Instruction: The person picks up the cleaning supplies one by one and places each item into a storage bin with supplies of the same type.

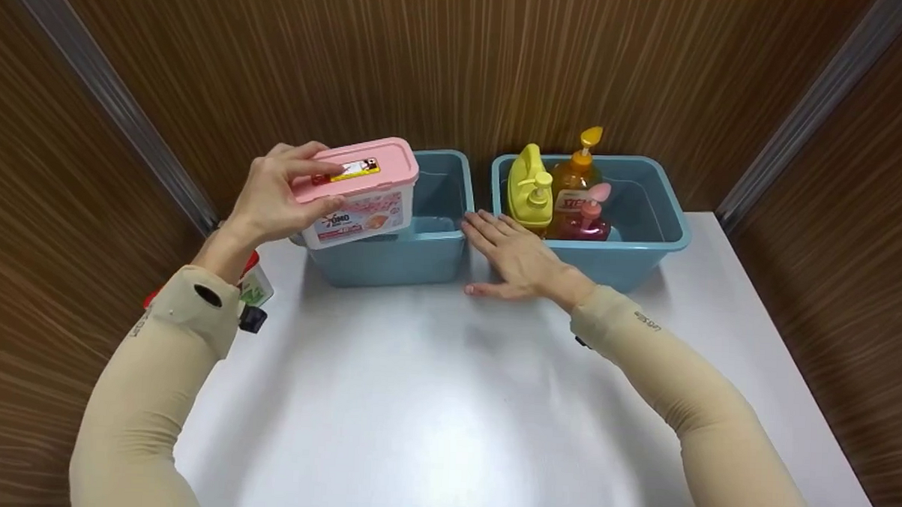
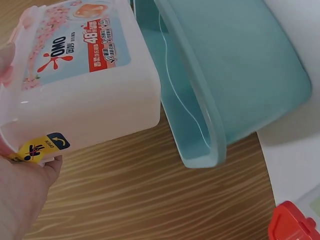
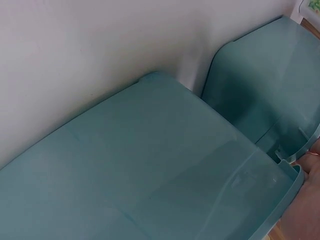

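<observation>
One pink-lidded tub (image 1: 370, 215) tilts on my remote feed: the left hand (image 1: 279, 193) grips it over the blue bin (image 1: 394, 265) beneath; the straight-fingered right hand (image 1: 522, 257) perhaps touches the neighbouring bin (image 1: 619, 267).

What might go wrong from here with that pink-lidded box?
The left hand grips the box by its lid, so the lid might pop off.

The box is tilted and might snag on the rim of the left bin.

The right hand lies by the gap between that and the right bin; a push might shift either.
</observation>
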Tool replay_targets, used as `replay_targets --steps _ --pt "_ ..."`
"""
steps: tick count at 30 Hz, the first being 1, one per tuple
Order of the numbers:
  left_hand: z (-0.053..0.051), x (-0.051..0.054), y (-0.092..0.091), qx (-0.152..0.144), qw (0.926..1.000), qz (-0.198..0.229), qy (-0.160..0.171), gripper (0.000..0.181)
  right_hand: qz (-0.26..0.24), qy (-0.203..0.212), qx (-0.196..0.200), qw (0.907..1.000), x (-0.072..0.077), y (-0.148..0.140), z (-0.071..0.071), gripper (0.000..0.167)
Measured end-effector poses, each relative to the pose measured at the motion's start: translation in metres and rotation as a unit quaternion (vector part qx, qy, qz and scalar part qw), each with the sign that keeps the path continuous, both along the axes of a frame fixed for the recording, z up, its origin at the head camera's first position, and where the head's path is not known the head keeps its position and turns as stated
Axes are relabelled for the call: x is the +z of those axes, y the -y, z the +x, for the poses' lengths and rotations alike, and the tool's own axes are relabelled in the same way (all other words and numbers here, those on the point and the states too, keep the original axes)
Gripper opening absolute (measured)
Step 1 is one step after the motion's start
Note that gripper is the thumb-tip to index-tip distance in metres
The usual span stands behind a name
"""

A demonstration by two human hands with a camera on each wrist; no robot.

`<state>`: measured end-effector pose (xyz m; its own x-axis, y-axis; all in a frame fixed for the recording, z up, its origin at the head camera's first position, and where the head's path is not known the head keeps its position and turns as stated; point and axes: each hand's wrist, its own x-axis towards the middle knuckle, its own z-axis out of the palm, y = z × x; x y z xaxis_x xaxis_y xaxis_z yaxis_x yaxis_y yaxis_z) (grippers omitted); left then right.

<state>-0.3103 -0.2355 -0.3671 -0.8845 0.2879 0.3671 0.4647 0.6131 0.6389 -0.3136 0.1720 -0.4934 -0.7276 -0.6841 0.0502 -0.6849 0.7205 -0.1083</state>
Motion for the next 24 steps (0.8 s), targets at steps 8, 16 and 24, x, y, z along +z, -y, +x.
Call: replay_targets --steps 8,16,24 --pt "-0.016 0.002 -0.018 -0.007 0.9999 -0.010 0.011 0.051 -0.002 0.003 0.004 1.0000 0.000 0.000 0.002 0.112" --pt "-0.030 0.001 -0.027 0.000 0.9990 -0.031 0.033 0.053 0.003 0.000 0.004 1.0000 -0.001 0.001 0.004 0.113" --pt "-0.038 -0.001 -0.034 0.014 0.9977 -0.047 0.046 0.054 0.006 0.003 0.004 1.0000 0.000 0.001 0.007 0.114"
